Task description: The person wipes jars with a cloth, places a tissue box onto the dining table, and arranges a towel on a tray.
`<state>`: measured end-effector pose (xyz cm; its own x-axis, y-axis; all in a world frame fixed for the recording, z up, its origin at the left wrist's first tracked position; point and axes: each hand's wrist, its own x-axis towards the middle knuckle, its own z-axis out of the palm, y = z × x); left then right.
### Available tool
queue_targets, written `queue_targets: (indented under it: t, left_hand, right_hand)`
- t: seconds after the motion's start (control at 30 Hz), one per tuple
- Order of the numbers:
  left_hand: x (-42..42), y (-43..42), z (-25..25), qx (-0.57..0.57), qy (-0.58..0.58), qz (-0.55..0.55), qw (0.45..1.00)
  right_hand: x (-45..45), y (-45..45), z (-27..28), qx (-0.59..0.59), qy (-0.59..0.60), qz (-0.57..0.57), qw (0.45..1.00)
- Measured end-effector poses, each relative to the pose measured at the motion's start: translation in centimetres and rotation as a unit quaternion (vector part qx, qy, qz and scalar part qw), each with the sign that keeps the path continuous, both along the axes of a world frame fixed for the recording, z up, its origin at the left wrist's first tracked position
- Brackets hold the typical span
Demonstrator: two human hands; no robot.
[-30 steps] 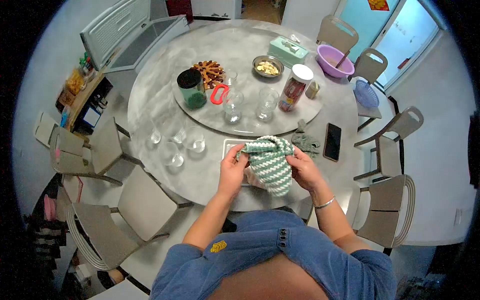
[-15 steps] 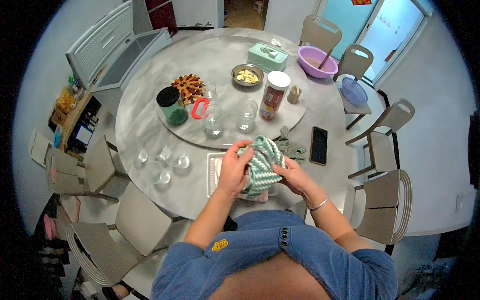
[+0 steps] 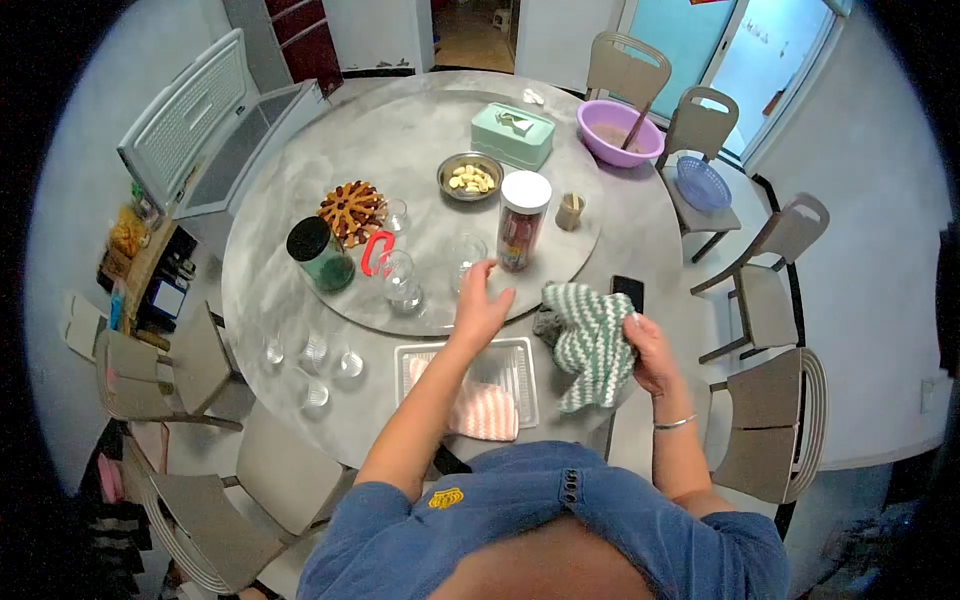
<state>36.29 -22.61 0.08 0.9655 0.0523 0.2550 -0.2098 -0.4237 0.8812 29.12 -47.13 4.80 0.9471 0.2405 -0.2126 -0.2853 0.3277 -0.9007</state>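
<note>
My right hand grips a green-and-white striped cloth by its right side; the cloth hangs loosely over the table's near right. Beneath it a grey-green cloth peeks out, and the cloth covers part of a black phone. My left hand holds nothing, its fingers apart, and reaches to the clear glasses on the turntable; I cannot tell whether the fingertips touch one. Below my left forearm lies a white plastic tray with a pink-and-white striped cloth.
On the turntable stand a white-lidded jar, a black-lidded jar, a metal bowl, a green tissue box and more glasses. Several glasses sit at the left edge. A purple basin stands far right.
My left hand has let go of the green-and-white cloth and moved forward to the glasses. My right hand has carried the cloth to the right, where it hangs more spread out.
</note>
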Motion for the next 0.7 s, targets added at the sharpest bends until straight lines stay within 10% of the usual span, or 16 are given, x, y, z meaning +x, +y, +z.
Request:
queue_targets:
  t: [0.43,0.7]
  left_hand:
    - [9.1,-7.4,0.0,-0.063,-0.054,0.16,0.984]
    - [6.7,-7.1,1.6,0.025,-0.182,0.07,0.981]
  right_hand:
    - [0.7,-2.2,0.0,-0.109,-0.041,-0.08,0.99]
    - [2.6,-1.8,4.3,-0.312,-0.134,-0.13,0.932]
